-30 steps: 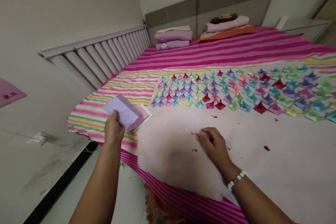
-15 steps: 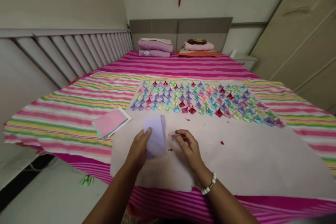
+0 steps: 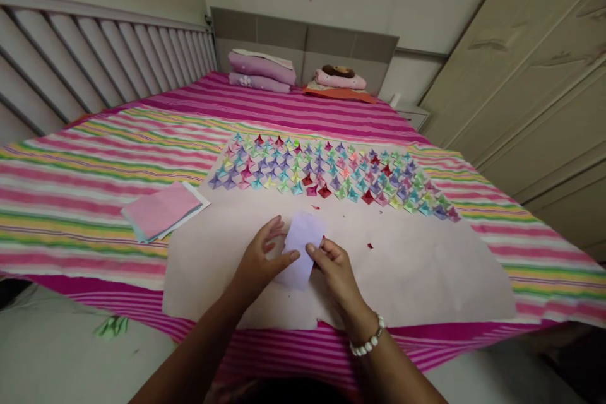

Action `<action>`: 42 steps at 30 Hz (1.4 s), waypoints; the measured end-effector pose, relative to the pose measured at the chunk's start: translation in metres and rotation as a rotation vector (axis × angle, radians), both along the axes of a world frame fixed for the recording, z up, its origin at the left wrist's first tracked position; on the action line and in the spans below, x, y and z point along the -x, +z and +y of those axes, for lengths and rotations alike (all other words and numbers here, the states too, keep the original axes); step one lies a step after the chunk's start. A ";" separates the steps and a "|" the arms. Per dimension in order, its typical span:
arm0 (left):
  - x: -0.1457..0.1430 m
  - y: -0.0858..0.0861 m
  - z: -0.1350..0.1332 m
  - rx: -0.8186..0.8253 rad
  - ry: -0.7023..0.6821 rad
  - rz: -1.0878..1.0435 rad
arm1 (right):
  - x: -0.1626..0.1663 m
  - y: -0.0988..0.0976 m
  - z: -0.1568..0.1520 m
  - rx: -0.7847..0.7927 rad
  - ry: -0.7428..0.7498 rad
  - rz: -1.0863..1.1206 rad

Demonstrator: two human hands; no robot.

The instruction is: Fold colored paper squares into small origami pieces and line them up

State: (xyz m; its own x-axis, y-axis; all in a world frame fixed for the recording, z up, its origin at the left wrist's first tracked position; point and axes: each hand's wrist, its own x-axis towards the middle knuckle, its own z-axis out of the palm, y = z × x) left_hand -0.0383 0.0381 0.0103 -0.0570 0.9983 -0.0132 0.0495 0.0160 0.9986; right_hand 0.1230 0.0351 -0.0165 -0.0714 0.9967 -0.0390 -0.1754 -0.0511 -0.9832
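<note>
A folded sheet of lavender paper [image 3: 303, 230] is pinched at its right edge by my right hand [image 3: 335, 265], thumb on top. My left hand [image 3: 260, 259] is beside the sheet's left edge with its fingers apart, the thumb tip close to or touching the paper. Under both hands lies a large pale pink sheet [image 3: 416, 265] spread on the bed. Rows of small folded paper pieces [image 3: 284, 170] in many colours cover its far part. Small red scraps [image 3: 370, 245] are scattered on the bare part.
A stack of coloured paper sheets [image 3: 163, 211], pink on top, lies at the left on the striped bedspread [image 3: 80, 202]. Folded bedding [image 3: 260, 69] is piled by the headboard [image 3: 350, 44]. A white railing [image 3: 118, 57] runs along the left, with a wardrobe [image 3: 530, 95] at the right.
The lavender paper has passed from my left hand to my right, which has closed on its edge. My left fingers have opened. The view has turned slightly to the right.
</note>
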 end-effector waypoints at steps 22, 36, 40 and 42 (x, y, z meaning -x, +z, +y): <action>0.014 -0.005 0.000 0.262 -0.026 -0.468 | -0.019 0.007 0.004 0.180 -0.107 0.290; -0.028 -0.013 -0.008 0.188 -0.181 -0.896 | 0.006 0.001 -0.011 0.119 0.002 0.317; -0.020 -0.009 -0.006 0.212 -0.138 -0.875 | 0.001 -0.004 -0.011 -0.028 -0.061 0.184; -0.014 -0.009 -0.007 0.240 -0.096 -0.858 | -0.003 -0.004 -0.011 -0.094 -0.123 0.139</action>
